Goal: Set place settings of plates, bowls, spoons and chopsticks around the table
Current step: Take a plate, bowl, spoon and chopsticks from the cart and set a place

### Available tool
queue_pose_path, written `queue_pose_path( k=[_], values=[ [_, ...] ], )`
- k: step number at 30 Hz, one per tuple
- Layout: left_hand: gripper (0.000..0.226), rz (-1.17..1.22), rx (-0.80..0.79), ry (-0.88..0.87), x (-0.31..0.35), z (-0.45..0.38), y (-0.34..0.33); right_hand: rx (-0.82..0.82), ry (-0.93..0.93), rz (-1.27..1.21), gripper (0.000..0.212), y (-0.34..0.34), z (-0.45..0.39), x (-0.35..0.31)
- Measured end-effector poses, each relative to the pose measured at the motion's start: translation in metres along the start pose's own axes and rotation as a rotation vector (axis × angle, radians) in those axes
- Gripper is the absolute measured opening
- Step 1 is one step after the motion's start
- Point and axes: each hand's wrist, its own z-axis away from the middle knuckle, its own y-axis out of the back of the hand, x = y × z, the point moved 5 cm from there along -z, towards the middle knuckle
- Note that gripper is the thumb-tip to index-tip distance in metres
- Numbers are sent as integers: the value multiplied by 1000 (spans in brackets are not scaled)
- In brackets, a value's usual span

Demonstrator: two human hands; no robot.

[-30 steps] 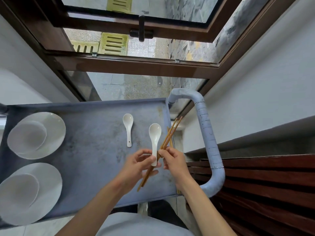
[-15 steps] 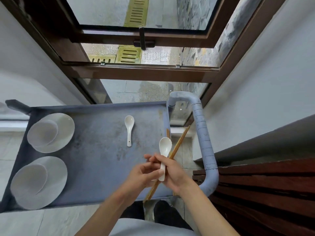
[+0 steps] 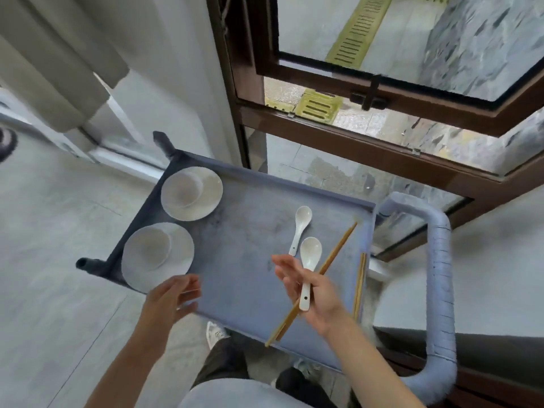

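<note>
Two round white bowls (image 3: 147, 251) sit in glossy plates (image 3: 203, 198) on the grey cart (image 3: 235, 245). Right hand (image 3: 312, 293) pinches a ceramic spoon (image 3: 309, 266) and wooden chopsticks (image 3: 329, 265); left hand (image 3: 170, 295) hovers, fingers spread.

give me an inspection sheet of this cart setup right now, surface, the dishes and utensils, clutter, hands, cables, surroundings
Surface: blue cart tray, scuffed and stained, with a padded handle at its right end.
Job's things: near plate and far plate at the tray's left end, each with a bowl on it; near bowl, far bowl. Loose spoon lies on the tray. Held spoon and held chopsticks are in the right hand. Spare chopsticks lie along the tray's right edge.
Clutter: nothing seen.
Hands: left hand open, beside the near plate; contact unclear. Right hand grips spoon and chopsticks.
Cables: nothing seen.
Surroundings: brown-framed window behind the cart, tiled floor, shoes below.
</note>
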Motion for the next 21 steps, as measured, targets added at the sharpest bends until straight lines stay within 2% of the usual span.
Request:
queue_pose_path(
  k=[6, 9, 11, 13, 16, 19, 21],
  values=[
    [18, 86, 289, -103, 26, -55, 93, 62, -75, 237, 29, -50, -61, 40],
    [19, 42, 336, -148, 35, -80, 119, 121, -103, 379, 20, -77, -94, 68],
    [14, -44, 295, -136, 39, -97, 129, 177, -89, 452, 15, -93, -116, 84],
    [28, -144, 228, -102, 40, -113, 136, 274, -74, 530, 12, -103, -135, 97],
    [46, -210, 108, -54, 38, -136, 141, 430, -54, 678, 27, -109, -157, 109],
    [25, -178, -11, -39, 35, -153, 148, 488, -67, 732, 50, -110, -166, 120],
    [28, -197, -27, -48, 31, -163, 153, 481, -91, 754, 57, -113, -167, 127]
  ],
)
